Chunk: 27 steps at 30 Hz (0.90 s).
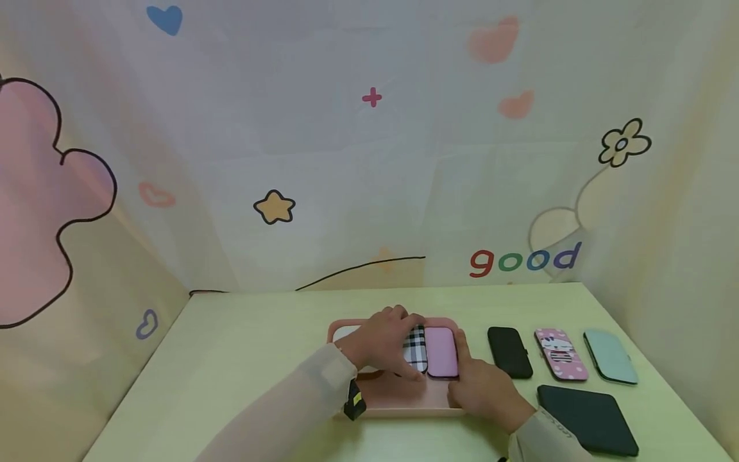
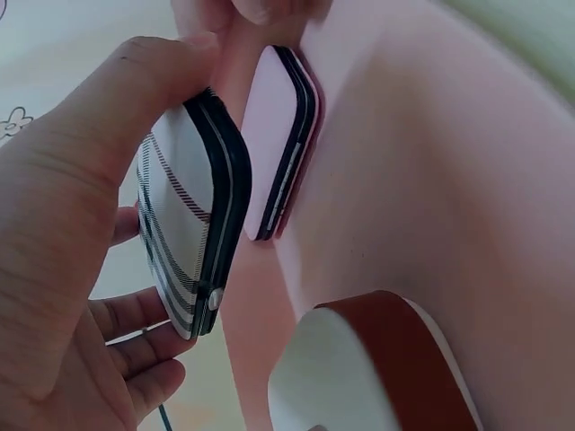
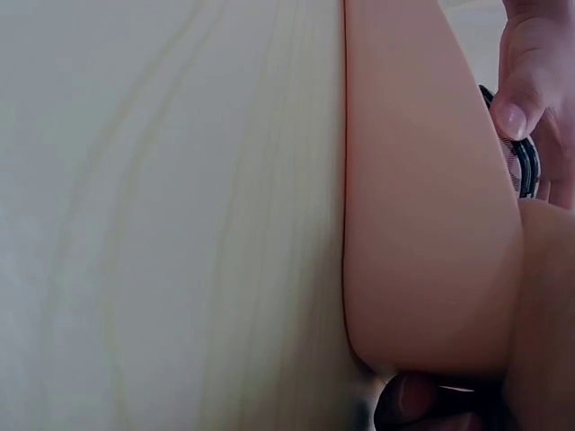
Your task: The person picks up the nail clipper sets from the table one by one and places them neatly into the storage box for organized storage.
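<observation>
My left hand [image 1: 383,340] holds a flat black-and-white plaid case [image 2: 184,211] between thumb and fingers, over a pink tray [image 1: 404,412]. The case has a black edge and a small silver clasp, and it stands tilted in the left wrist view. A flat pink case [image 1: 441,352] lies in the tray to its right. Further left in the tray is a white case with a brown band [image 2: 346,373], partly hidden by the left hand in the head view. My right hand [image 1: 485,388] grips the tray at its right front corner, one finger stretched along the right wall.
Right of the tray lie a black case [image 1: 510,352], a pink cartoon-print case [image 1: 561,354] and a pale green case [image 1: 611,357]. A larger dark flat case [image 1: 587,419] lies nearer, beside the right forearm. A printed curtain [image 1: 369,160] hangs behind the table [image 1: 231,359].
</observation>
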Available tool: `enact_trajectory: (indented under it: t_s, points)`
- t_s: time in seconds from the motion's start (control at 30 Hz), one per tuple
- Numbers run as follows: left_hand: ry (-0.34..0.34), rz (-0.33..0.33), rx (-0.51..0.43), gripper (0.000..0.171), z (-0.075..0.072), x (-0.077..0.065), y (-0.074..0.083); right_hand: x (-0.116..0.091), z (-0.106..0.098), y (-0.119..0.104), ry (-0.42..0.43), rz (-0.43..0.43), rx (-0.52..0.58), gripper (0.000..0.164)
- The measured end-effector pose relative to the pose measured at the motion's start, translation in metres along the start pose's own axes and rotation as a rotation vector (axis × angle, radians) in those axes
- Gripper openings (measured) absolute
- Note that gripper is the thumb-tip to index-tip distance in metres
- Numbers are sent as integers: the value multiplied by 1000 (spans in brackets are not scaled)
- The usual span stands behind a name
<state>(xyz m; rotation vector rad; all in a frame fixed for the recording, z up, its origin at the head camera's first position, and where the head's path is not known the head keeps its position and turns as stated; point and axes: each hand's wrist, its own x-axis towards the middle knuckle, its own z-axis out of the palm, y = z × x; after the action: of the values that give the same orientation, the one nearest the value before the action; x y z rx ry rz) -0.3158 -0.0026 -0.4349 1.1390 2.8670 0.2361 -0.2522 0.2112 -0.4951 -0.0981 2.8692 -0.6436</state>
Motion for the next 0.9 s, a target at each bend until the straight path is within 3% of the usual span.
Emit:
enact_trajectory:
  t_s: [0.63, 0.9]
  points:
    - [-63, -61, 91, 95, 23, 6, -6, 0, -1, -2, -42, 21, -2, 105]
    - [-99, -88, 56, 98, 26, 7, -6, -2, -2, -3, -27, -1, -15, 103]
